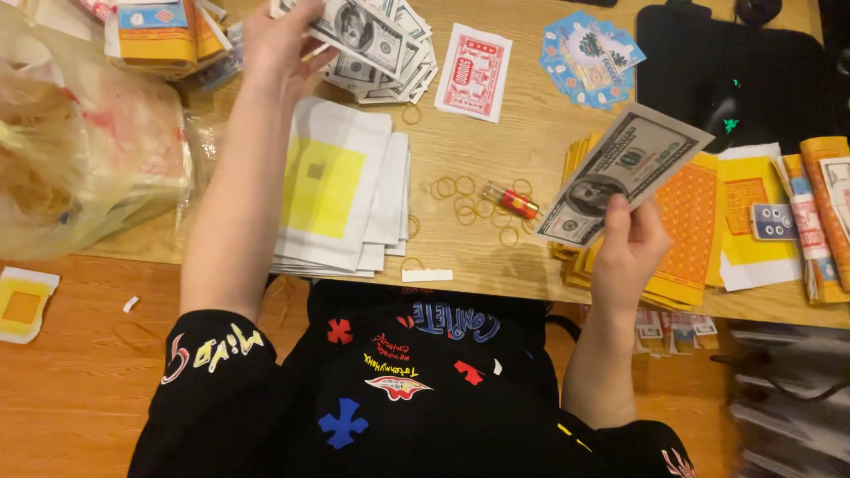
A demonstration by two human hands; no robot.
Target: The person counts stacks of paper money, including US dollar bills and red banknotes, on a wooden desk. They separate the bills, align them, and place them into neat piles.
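So right hand [630, 243] pinches one banknote [620, 173] in a closed grip; left hand [282, 40] clutches the note pile [381, 49] up the bench [496, 265].

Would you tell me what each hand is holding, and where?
The right hand pinches a banknote by its lower edge; the left hand rests on the banknote pile.

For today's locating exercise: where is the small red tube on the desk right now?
In the head view, the small red tube lies centre-right on the wooden desk, among loose rubber bands, between the white-and-yellow paper stack and the right hand.
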